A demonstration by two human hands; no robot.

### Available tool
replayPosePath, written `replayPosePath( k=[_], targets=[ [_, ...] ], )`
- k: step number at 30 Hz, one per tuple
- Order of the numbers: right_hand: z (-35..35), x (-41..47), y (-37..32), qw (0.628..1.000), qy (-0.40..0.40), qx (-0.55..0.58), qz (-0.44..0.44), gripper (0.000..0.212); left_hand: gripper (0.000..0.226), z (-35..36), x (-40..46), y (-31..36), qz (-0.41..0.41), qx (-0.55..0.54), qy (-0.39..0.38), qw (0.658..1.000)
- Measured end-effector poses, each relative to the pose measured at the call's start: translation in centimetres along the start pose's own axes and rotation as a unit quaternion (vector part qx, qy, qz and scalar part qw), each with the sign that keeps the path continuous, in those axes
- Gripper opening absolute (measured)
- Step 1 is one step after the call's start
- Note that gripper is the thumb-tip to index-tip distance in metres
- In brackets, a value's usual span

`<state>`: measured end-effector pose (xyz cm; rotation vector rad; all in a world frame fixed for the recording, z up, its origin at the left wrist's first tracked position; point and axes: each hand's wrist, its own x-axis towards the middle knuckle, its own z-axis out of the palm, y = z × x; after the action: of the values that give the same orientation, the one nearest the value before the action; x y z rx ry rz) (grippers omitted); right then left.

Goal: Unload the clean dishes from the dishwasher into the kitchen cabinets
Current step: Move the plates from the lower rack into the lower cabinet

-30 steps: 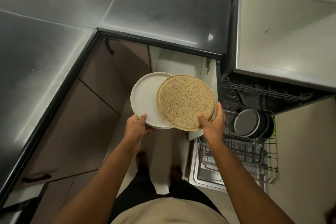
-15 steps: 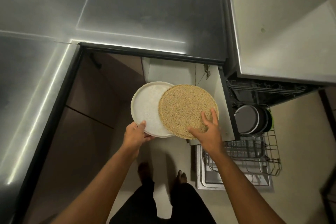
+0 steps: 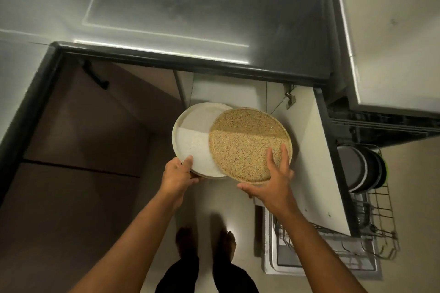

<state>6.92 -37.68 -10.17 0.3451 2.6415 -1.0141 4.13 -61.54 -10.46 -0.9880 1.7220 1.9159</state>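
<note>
Below the dark surface [image 3: 214, 7], at 12 o'clock from the person's feet, two plates are mid-carry in front of an open cabinet [image 3: 226, 88]. Left hand [image 3: 177, 175] pinches the near rim of the white plate [image 3: 194, 140], thumb on top. Right hand [image 3: 273, 182] has fingers spread fairly wide, fingertips [image 3: 283, 150] pressing flat on the speckled tan plate [image 3: 245, 143], thumb under its near edge. Tan plate overlaps white plate's right side. Neither is shelved yet. At 3 o'clock, the dishwasher rack [image 3: 381, 209] is pulled out, with several dark plates [image 3: 357, 169] upright in it; the rest of the rack looks mostly bare. Upper rack contents: cannot tell, too dark. Judgement: task partway, these two out, dark plates left to unload, cabinet placement pending.
</note>
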Motion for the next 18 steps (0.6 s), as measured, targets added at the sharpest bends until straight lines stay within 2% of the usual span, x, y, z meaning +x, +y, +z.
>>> replayPosePath(
  k=[5, 7, 9, 18],
  targets=[
    [3.3, 5.0, 2.5, 0.998, 0.048, -0.026, -0.021, 0.127, 0.027, 1.7, 5.5, -1.5, 0.007, -0.025, -0.003, 1.0],
    [4.3, 6.4, 2.9, 0.999, 0.038, -0.029, -0.008, 0.126, 0.017, 1.7, 6.9, -2.0, -0.008, -0.058, -0.006, 0.998],
    [6.3, 9.1, 4.8, 0.997, 0.06, -0.017, -0.036, 0.127, 0.011, 2.4, 10.1, -2.8, 0.01, -0.087, -0.019, 0.996],
    [10.4, 19.2, 7.7, 0.99, 0.092, -0.083, -0.072, 0.122, 0.031, 5.9, 22.2, -4.4, 0.069, -0.125, -0.043, 0.989]
  ],
)
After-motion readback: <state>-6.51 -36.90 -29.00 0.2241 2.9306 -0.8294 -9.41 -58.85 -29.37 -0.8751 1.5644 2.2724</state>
